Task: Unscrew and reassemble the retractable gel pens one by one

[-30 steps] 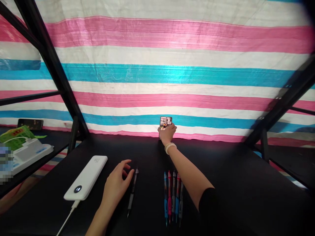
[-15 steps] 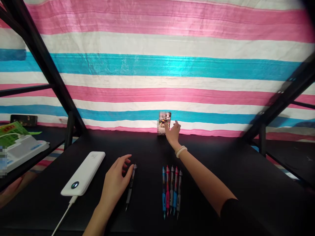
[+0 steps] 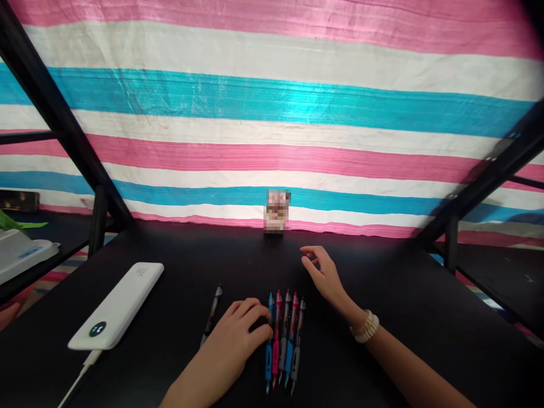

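Note:
My left hand point(image 3: 238, 334) lies palm down on the black table point(image 3: 403, 317), its loosely curled fingertips touching the leftmost of several coloured pens point(image 3: 283, 337) lined up side by side. A single black pen point(image 3: 211, 314) lies just left of that hand. My right hand point(image 3: 325, 272), with a pearl bracelet at the wrist, hovers above the table behind the pens, fingers apart and slightly bent, holding nothing. A phone point(image 3: 277, 211) stands upright against the striped backdrop, beyond the right hand.
A white power bank point(image 3: 118, 306) with a white cable lies at the left. A pink, white and blue striped sheet point(image 3: 272, 113) closes off the back. Black frame bars point(image 3: 63, 130) slant at both sides. A white device point(image 3: 21, 258) rests on the left side table.
My right hand has drawn back from the phone toward the pens. My left hand has slid right from the black pen to the row of coloured pens. The view has tipped downward.

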Tool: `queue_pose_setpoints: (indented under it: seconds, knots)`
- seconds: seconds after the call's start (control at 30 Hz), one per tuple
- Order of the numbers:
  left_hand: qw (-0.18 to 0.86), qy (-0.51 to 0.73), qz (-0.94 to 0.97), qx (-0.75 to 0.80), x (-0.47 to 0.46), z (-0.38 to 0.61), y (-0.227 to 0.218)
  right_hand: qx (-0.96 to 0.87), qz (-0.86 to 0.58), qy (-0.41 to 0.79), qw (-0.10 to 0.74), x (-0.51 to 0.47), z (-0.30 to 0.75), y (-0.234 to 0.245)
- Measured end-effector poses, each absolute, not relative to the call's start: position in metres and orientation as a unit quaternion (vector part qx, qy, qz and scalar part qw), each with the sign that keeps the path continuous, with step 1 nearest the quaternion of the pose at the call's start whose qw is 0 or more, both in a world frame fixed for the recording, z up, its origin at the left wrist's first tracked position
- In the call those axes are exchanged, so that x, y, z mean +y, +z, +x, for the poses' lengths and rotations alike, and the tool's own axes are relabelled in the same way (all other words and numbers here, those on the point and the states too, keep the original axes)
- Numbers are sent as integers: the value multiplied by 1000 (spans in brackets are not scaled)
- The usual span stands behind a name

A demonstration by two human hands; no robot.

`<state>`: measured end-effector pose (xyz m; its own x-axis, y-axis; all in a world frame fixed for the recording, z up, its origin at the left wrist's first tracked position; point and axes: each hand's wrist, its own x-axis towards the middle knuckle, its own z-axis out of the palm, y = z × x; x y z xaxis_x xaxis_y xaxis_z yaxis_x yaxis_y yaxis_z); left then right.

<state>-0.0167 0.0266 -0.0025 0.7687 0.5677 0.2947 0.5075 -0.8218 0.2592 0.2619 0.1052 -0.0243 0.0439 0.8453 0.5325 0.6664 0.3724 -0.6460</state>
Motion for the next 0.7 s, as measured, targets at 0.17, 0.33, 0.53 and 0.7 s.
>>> queue_pose_setpoints:
  seconds: [0.17, 0.33, 0.53, 0.7]
  knots:
    - [76, 192, 936, 287, 29, -17, -10, -693, -527, 122, 476, 94, 252, -20]
    - [77, 338, 865, 363, 43, -42, 33, -685, -531, 129, 482, 94, 250, -20]
    - [50, 625, 650, 429, 108, -48, 127, -677, -541, 150, 476, 95, 252, -30]
    - [100, 361, 884, 279, 133, -20, 155, -665, -537, 165, 492, 88, 249, -28]
